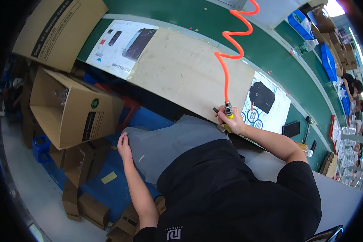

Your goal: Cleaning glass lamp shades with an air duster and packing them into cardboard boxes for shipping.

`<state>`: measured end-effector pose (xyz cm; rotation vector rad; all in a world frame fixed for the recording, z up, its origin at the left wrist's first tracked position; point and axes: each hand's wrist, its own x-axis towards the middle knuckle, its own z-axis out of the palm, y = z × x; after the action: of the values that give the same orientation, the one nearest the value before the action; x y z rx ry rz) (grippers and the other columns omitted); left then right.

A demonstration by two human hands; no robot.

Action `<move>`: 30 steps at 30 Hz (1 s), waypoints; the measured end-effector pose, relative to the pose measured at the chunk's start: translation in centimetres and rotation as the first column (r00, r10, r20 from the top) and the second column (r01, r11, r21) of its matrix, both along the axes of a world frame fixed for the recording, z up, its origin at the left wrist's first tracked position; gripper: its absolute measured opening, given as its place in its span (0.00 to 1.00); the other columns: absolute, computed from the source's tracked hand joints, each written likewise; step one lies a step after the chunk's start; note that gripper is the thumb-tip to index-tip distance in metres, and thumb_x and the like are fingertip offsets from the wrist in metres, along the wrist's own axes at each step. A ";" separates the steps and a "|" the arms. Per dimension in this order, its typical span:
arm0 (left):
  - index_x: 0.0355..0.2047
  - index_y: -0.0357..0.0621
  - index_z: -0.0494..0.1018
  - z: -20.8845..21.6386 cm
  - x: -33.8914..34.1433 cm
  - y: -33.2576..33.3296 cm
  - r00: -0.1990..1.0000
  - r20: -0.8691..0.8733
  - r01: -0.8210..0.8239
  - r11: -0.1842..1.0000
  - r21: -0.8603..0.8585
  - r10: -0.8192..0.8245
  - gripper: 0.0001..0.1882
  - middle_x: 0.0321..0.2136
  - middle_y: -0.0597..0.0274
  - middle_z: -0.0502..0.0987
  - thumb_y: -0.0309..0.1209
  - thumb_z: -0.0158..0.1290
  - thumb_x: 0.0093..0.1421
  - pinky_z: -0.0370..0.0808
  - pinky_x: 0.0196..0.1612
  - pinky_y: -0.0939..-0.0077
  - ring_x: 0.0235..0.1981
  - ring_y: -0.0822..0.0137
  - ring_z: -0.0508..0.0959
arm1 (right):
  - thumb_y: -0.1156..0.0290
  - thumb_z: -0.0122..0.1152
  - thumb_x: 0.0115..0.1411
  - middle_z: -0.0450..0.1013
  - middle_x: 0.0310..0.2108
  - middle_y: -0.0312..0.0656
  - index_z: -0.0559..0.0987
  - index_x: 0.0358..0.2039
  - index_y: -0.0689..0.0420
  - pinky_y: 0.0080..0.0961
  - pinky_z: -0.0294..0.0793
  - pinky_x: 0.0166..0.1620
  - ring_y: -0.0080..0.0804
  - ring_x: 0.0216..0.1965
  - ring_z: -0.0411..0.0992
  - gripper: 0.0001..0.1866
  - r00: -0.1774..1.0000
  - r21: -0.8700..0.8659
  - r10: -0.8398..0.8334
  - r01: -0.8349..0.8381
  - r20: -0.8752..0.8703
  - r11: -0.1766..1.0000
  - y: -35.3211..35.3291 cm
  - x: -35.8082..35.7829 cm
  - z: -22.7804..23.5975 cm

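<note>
My right hand point(237, 122) is closed round a yellow air blow gun point(230, 115) at the near edge of the bench. An orange coiled air hose point(226, 76) runs from the gun's metal coupling up to the top of the view. A short black piece pokes out beside the fingers; I cannot tell which part it is. My left hand point(125, 147) rests against the knee of my grey trousers point(165, 145), fingers loosely stretched and holding nothing. Below the gun hand lies the edge of a tan cardboard sheet point(185, 64) covering the bench.
An open carton point(78, 111) stands at the left, with a bigger carton point(60, 30) behind it. Several smaller boxes point(93, 209) sit on the floor. Right on the green bench point(173, 12) are a phone point(291, 129), a bottle point(304, 149) and a printed sheet point(280, 111).
</note>
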<state>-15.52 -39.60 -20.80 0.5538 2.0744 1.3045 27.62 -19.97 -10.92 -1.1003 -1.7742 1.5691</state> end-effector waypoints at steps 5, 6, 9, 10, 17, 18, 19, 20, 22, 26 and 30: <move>0.41 0.36 0.76 -0.2 0.1 0.2 1.000 0.006 -0.012 1.000 0.017 0.012 0.12 0.46 0.56 0.77 0.30 0.49 0.64 0.63 0.58 0.73 0.54 0.62 0.71 | 0.72 0.51 0.64 0.70 0.20 0.37 0.72 0.30 0.63 0.17 0.66 0.26 0.20 0.21 0.68 0.08 0.999 -0.154 -0.044 0.040 -0.023 0.987 -0.4 -0.3 1.4; 0.41 0.36 0.76 -0.4 0.1 0.2 1.000 0.008 0.008 1.000 0.018 -0.009 0.12 0.46 0.56 0.77 0.30 0.49 0.64 0.63 0.58 0.74 0.54 0.62 0.72 | 0.71 0.50 0.64 0.70 0.20 0.37 0.73 0.31 0.64 0.17 0.66 0.27 0.20 0.21 0.68 0.09 0.999 -0.156 -0.037 0.034 -0.016 0.987 -0.2 -0.2 1.7; 0.41 0.37 0.77 -0.5 0.2 -0.3 1.000 0.001 -0.021 0.999 0.036 0.021 0.12 0.46 0.57 0.77 0.30 0.49 0.63 0.63 0.57 0.74 0.53 0.63 0.72 | 0.69 0.51 0.64 0.70 0.20 0.37 0.73 0.31 0.63 0.17 0.66 0.27 0.20 0.21 0.68 0.10 0.999 -0.188 -0.016 0.008 -0.041 0.982 -0.1 -0.8 1.4; 0.41 0.37 0.77 -0.3 0.2 -0.1 1.000 0.006 -0.030 0.999 0.038 0.029 0.12 0.46 0.57 0.77 0.30 0.49 0.63 0.63 0.57 0.74 0.53 0.63 0.72 | 0.67 0.51 0.64 0.70 0.20 0.38 0.72 0.29 0.63 0.19 0.67 0.27 0.21 0.21 0.69 0.11 0.999 -0.213 0.023 -0.016 0.031 0.977 0.3 -0.9 2.1; 0.41 0.37 0.77 -0.5 -0.2 -0.3 1.000 -0.004 -0.012 1.000 0.001 0.012 0.11 0.46 0.57 0.77 0.29 0.49 0.63 0.62 0.58 0.73 0.55 0.62 0.71 | 0.64 0.52 0.63 0.71 0.23 0.42 0.71 0.28 0.61 0.21 0.67 0.24 0.24 0.19 0.69 0.13 0.990 -0.291 0.080 -0.043 0.117 0.956 5.6 -3.3 9.2; 0.41 0.38 0.77 -0.8 -0.1 -0.5 0.999 0.021 -0.031 1.000 0.001 0.031 0.11 0.46 0.57 0.77 0.29 0.49 0.63 0.62 0.58 0.73 0.55 0.61 0.71 | 0.64 0.51 0.63 0.71 0.26 0.43 0.70 0.28 0.61 0.21 0.68 0.24 0.24 0.20 0.69 0.13 0.999 -0.256 0.026 -0.014 0.042 0.966 5.7 -3.7 10.5; 0.41 0.38 0.77 -1.0 -0.1 -0.6 0.999 0.020 -0.035 0.999 0.003 0.035 0.11 0.46 0.57 0.77 0.29 0.49 0.63 0.62 0.58 0.73 0.55 0.61 0.71 | 0.64 0.51 0.63 0.72 0.28 0.44 0.70 0.28 0.61 0.21 0.68 0.25 0.25 0.20 0.69 0.12 0.999 -0.224 -0.026 0.017 -0.036 0.975 5.7 -4.2 11.3; 0.40 0.38 0.77 -1.2 -0.1 -0.7 0.999 0.019 -0.035 0.999 0.018 0.034 0.11 0.47 0.57 0.77 0.29 0.49 0.63 0.62 0.58 0.73 0.55 0.62 0.71 | 0.65 0.51 0.63 0.71 0.31 0.46 0.69 0.29 0.60 0.21 0.68 0.26 0.26 0.21 0.69 0.11 0.995 -0.197 -0.046 0.026 -0.094 0.980 5.9 -4.0 11.2; 0.40 0.38 0.77 -1.1 -0.2 -0.6 0.999 0.014 -0.038 0.999 0.036 0.037 0.11 0.47 0.57 0.77 0.29 0.49 0.63 0.62 0.58 0.73 0.55 0.62 0.71 | 0.65 0.49 0.64 0.71 0.34 0.47 0.69 0.29 0.61 0.21 0.68 0.28 0.27 0.23 0.70 0.12 0.978 -0.133 -0.079 0.054 -0.195 0.990 5.4 -4.3 11.3; 0.40 0.38 0.77 -1.1 0.4 -0.5 0.999 0.027 -0.028 1.000 0.002 0.028 0.11 0.47 0.57 0.77 0.29 0.49 0.63 0.62 0.58 0.73 0.55 0.62 0.71 | 0.65 0.48 0.64 0.71 0.35 0.47 0.70 0.29 0.61 0.21 0.68 0.30 0.27 0.24 0.70 0.12 0.970 -0.033 -0.075 0.069 -0.233 0.997 4.7 -5.5 10.6; 0.40 0.38 0.78 -0.6 0.0 -0.4 0.998 0.047 -0.037 0.999 0.015 0.036 0.11 0.46 0.58 0.77 0.29 0.49 0.62 0.62 0.58 0.74 0.54 0.62 0.71 | 0.73 0.49 0.63 0.72 0.34 0.44 0.72 0.30 0.64 0.22 0.70 0.30 0.24 0.23 0.70 0.08 0.953 -0.061 -0.064 0.048 -0.295 0.997 3.8 -6.7 9.5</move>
<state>-15.51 -39.98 -21.38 0.4899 2.0459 1.3435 20.95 -16.14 -1.43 -0.8758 -1.4971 1.6579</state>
